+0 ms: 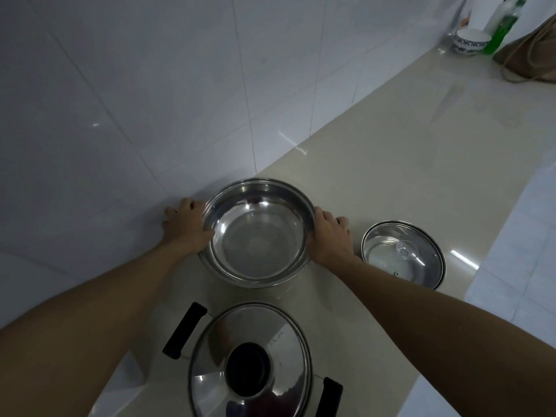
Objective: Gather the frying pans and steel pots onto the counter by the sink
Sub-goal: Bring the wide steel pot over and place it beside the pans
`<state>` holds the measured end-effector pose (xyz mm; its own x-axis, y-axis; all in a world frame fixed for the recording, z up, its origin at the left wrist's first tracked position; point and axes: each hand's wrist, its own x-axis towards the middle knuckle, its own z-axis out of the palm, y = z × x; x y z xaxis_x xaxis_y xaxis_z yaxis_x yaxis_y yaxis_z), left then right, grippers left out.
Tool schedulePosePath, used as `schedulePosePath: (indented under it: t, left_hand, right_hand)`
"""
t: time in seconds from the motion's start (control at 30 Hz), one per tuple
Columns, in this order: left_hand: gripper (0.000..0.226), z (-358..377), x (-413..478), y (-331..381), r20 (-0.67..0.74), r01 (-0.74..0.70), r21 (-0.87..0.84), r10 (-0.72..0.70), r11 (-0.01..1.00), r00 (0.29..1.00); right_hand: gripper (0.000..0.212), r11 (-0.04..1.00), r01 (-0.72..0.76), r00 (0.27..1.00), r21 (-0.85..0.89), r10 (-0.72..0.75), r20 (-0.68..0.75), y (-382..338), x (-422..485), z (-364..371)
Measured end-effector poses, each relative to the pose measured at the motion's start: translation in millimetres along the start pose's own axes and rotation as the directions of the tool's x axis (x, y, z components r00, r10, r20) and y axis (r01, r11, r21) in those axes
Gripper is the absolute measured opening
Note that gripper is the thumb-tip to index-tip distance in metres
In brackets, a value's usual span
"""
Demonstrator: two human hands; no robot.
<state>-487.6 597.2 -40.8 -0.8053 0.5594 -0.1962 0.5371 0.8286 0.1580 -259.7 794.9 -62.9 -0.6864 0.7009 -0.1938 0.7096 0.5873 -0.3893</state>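
Observation:
An open steel pot (pixel 257 236) stands on the beige counter (pixel 406 164) close to the tiled wall. My left hand (pixel 186 228) grips its left side below the rim, and my right hand (pixel 329 236) grips its right side. Whether the pot touches the counter I cannot tell. In front of it, nearest to me, stands a second steel pot (pixel 249 362) with a steel lid, a black knob and two black side handles. A glass lid (pixel 403 254) with a steel rim lies flat to the right of the open pot.
At the counter's far right end stand a patterned white bowl (pixel 471 42), a green bottle (pixel 505 25) and a brown bag (pixel 532 55). The white tiled wall (pixel 150 100) runs along the left. The counter's front edge drops to a pale tiled floor (pixel 517 236) on the right.

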Motion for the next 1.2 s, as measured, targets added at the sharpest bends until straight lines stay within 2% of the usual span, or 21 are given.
schedulePosePath:
  t: [0.1, 0.2, 0.47, 0.67, 0.97, 1.2]
  left_hand:
    - [0.046, -20.0, -0.5, 3.9, -0.056, -0.016, -0.042, 0.014, 0.999, 0.998]
    - [0.04, -42.7, -5.6, 12.5, -0.111, -0.023, -0.074, 0.015, 0.997, 0.994]
    - [0.04, -94.2, -50.1, 36.5, -0.139, -0.079, -0.099, 0.065, 0.992, 0.988]
    - [0.037, -119.5, -107.3, 48.5, -0.229, -0.096, -0.085, 0.074, 0.992, 0.971]
    - [0.037, -125.3, -198.0, 57.7, -0.279, 0.053, -0.016, -0.055, 0.998, 0.959]
    - [0.039, -103.5, -287.3, 61.0, -0.276, 0.219, -0.069, -0.229, 0.973, 0.933]
  right_hand:
    - [0.063, 0.999, 0.041, 0.997, -0.02, -0.042, -0.057, -4.4, 4.6, -23.4]
    - [0.058, 0.996, 0.078, 0.992, -0.041, -0.081, -0.094, -9.2, 6.1, -51.0]
    - [0.055, 0.987, 0.131, 0.984, -0.094, -0.141, -0.107, -16.8, -17.4, -122.1]
    - [0.051, 0.967, 0.226, 0.962, -0.12, -0.241, -0.132, -13.0, -51.6, -161.8]
    - [0.047, 0.914, 0.383, 0.912, -0.135, -0.397, -0.101, 2.8, -88.3, -179.1]
    - [0.039, 0.815, 0.565, 0.818, -0.128, -0.574, -0.042, 7.4, -112.8, -173.6]
